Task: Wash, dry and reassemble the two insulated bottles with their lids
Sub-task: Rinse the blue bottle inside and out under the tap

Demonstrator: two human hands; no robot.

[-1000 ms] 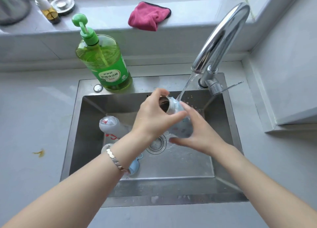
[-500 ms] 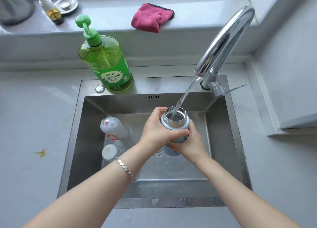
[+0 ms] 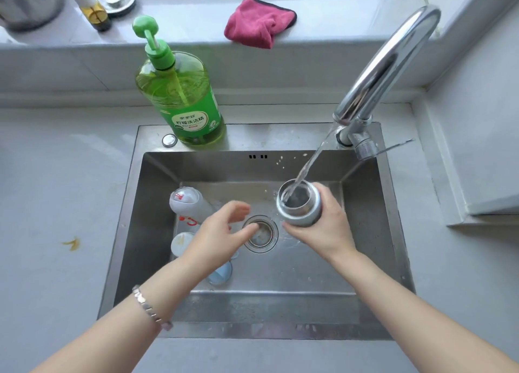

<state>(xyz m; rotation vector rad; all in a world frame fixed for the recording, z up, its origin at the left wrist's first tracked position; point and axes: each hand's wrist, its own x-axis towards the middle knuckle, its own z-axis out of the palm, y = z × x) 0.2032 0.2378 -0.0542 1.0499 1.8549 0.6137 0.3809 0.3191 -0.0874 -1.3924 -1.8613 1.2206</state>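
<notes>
From my station, the rectangular stainless-steel sink (image 3: 146, 232) reads as brushed metal, dull-shining on the walls and wet on the floor. The curved chrome tap (image 3: 393, 58) is mirror-polished. The open-mouthed insulated bottle (image 3: 302, 212) shows a bright bare-metal neck above a smooth, satin grey coat. The white bottle lying on its side (image 3: 189, 204) looks smooth and faintly glossy. The green pump bottle of soap (image 3: 182, 100) is clear, glossy plastic. I see soft, napped fabric in the pink cloth (image 3: 258, 21). The grey counter (image 3: 56, 190) is matt, and the link bracelet (image 3: 148, 308) is shiny metal.
</notes>
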